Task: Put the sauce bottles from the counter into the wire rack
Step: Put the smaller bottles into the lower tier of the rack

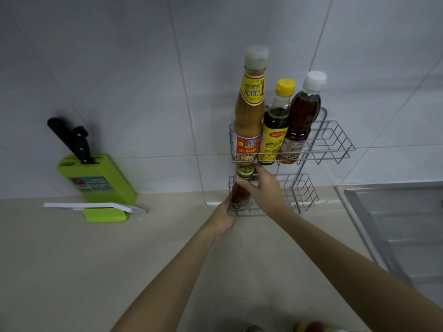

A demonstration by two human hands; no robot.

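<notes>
A two-tier grey wire rack [335, 144] hangs on the tiled wall. Its upper tier holds three bottles: a tall tan sauce bottle [249, 111], a dark bottle with a yellow cap [275, 130] and a brown bottle with a white cap [302, 116]. At the left end of the lower tier [302, 195] stands a small jar with a gold lid [242, 188]. My right hand [263, 188] grips the jar from the right. My left hand [223, 216] holds the jar's base and the rack's front corner. Two more bottle tops [311, 327] peek in at the bottom edge.
A green knife block [100, 185] with black-handled knives stands on the beige counter [72, 259] at the left, with a white blade [96, 207] lying in front. A steel sink [402, 224] lies at the right.
</notes>
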